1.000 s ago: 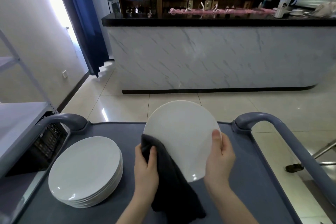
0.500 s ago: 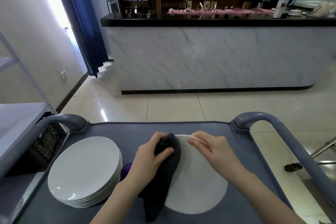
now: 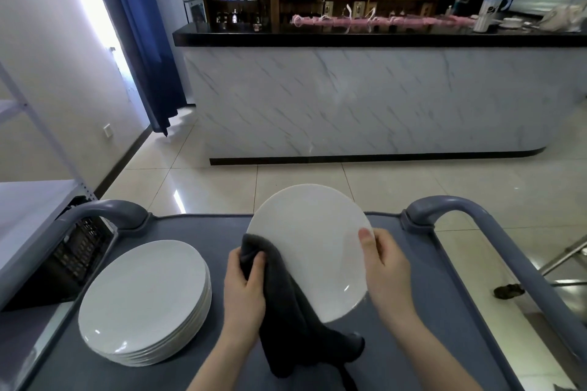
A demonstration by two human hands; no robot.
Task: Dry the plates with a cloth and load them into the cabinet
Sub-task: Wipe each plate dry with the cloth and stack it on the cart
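I hold one white plate point(image 3: 313, 241) tilted up above the grey cart top point(image 3: 197, 232). My right hand point(image 3: 386, 267) grips its right rim, thumb on the face. My left hand point(image 3: 244, 289) presses a dark grey cloth point(image 3: 292, 311) against the plate's left edge; the cloth hangs down below the plate. A stack of several white plates point(image 3: 143, 301) lies on the cart to the left of my hands.
The cart has raised grey handles at the left point(image 3: 104, 213) and right point(image 3: 495, 232). A metal shelf unit point(image 3: 28, 209) stands at the far left with a dark crate point(image 3: 73, 251) beside the cart. A marble-fronted counter point(image 3: 365, 98) crosses the tiled floor ahead.
Half a second ago the plate lay low and flat over the cart with both hands at its far edge; now it is lifted and tilted upright, cloth at its left edge.
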